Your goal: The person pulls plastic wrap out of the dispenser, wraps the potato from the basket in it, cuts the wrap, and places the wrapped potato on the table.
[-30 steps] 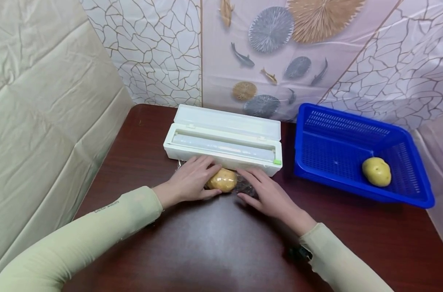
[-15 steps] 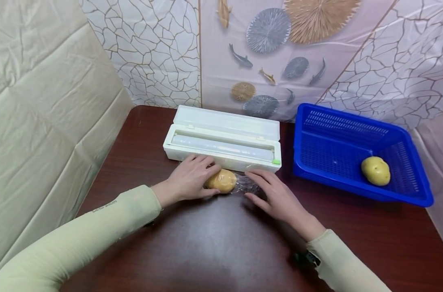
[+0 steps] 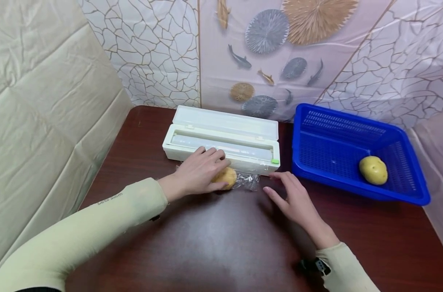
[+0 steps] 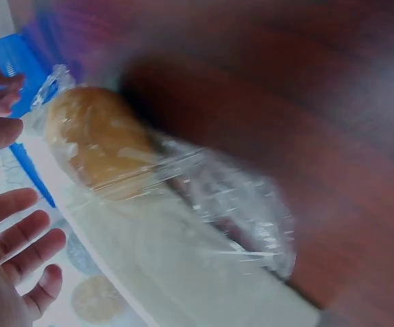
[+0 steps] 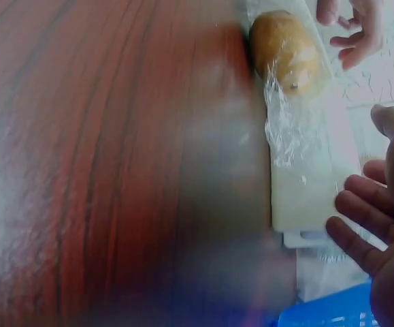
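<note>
A yellow-brown potato (image 3: 227,178) wrapped in clear plastic film lies on the table against the front of a white cling film dispenser (image 3: 174,153). Film ends (image 3: 248,181) stick out crumpled on both sides of it. My left hand (image 3: 201,172) hovers over the potato and partly hides it in the head view. In the left wrist view, that hand's relaxed fingers (image 4: 30,248) stand apart from the potato (image 4: 101,139), holding nothing. To the right of the film, my right hand (image 3: 294,198) is spread with nothing between thumb and fingers, its fingertips near the dispenser's right front corner.
The dispenser's lid (image 3: 225,121) is tipped back, showing the film roll (image 3: 239,150) and a green piece (image 3: 275,161) at the right end. On the right, a blue basket (image 3: 298,154) holds another potato (image 3: 373,170). A patterned wall covering (image 3: 265,32) rises behind the table.
My right hand has drawn away to the right from the film end. My left hand has loosened from the potato and shifted slightly right above it.
</note>
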Action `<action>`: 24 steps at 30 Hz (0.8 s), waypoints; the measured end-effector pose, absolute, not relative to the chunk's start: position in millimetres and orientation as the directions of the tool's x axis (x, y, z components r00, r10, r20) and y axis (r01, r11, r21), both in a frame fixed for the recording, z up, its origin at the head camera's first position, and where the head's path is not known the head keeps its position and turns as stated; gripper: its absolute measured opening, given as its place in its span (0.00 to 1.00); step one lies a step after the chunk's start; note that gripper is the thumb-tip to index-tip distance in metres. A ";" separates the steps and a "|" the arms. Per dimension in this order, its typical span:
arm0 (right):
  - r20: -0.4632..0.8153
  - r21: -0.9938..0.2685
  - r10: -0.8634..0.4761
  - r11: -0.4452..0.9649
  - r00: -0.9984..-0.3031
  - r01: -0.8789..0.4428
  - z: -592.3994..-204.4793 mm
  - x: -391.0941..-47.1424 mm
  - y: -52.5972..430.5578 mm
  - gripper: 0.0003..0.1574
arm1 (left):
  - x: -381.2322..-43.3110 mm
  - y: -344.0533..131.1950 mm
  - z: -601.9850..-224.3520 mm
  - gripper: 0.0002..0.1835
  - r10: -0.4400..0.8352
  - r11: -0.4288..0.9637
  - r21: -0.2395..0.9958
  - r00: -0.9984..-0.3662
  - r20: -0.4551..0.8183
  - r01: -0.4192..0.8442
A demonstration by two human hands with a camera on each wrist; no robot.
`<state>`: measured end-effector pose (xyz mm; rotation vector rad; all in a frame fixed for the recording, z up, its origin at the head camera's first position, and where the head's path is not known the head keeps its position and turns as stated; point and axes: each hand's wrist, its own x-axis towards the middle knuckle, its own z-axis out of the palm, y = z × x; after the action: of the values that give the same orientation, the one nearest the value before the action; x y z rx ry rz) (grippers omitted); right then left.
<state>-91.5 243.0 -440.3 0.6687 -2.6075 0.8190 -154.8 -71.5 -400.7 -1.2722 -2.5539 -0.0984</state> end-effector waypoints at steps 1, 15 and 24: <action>0.417 -0.462 -0.316 0.734 -0.852 -0.498 -440.5 -90.6 244.7 0.26 | -156.7 -68.2 -398.0 0.25 0.770 0.608 -0.059 -0.570 0.286 0.792; 0.276 -0.648 -0.139 0.703 -0.951 -0.291 -454.8 -83.8 257.5 0.46 | -185.7 -4.6 -359.7 0.24 0.792 0.597 -0.051 -0.579 0.193 0.801; 0.234 -0.709 -0.104 0.662 -0.967 -0.243 -462.3 -96.1 248.1 0.53 | -195.8 36.4 -359.4 0.23 0.794 0.607 -0.010 -0.605 0.068 0.795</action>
<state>-96.1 248.1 -462.3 0.2848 -2.7034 1.1914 -195.8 36.4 -359.4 -1.3646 -2.7568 -0.0322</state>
